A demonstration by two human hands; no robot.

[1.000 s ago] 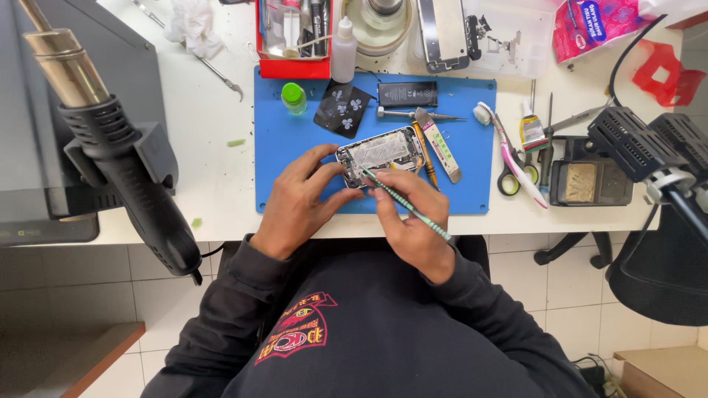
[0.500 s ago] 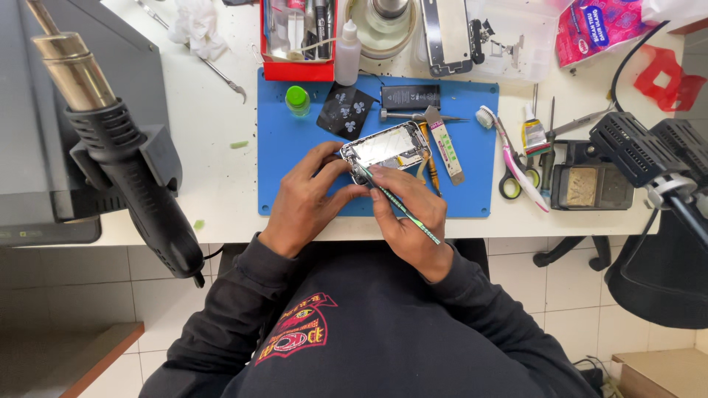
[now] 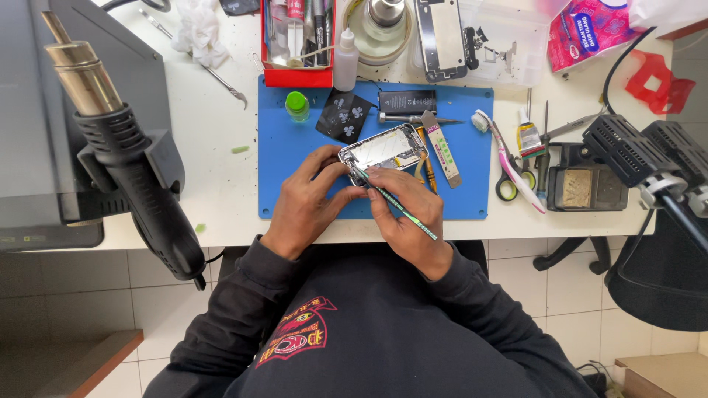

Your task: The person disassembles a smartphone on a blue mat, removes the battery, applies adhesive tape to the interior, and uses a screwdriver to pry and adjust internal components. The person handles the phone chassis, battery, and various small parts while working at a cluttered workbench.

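Observation:
An opened phone body [image 3: 385,148] with bare metal insides lies on a blue work mat [image 3: 295,177]. My left hand [image 3: 310,199] grips the phone's near left corner and steadies it. My right hand [image 3: 407,214] holds a thin green-tinted tool [image 3: 402,210] like a pen, its tip touching the phone's lower left edge beside my left fingertips. Both wrists rest at the table's front edge.
On the mat lie a black battery [image 3: 407,101], a dark square piece [image 3: 344,116], a green cap [image 3: 297,104] and a flat pry tool [image 3: 441,151]. A red tray [image 3: 295,40], scissors [image 3: 509,180], a toothbrush [image 3: 509,158] and a heat gun [image 3: 125,155] surround it.
The phone and both hands have stayed in place on the mat. My right hand has shifted slightly, and the tool tip has crept towards the phone's lower left corner.

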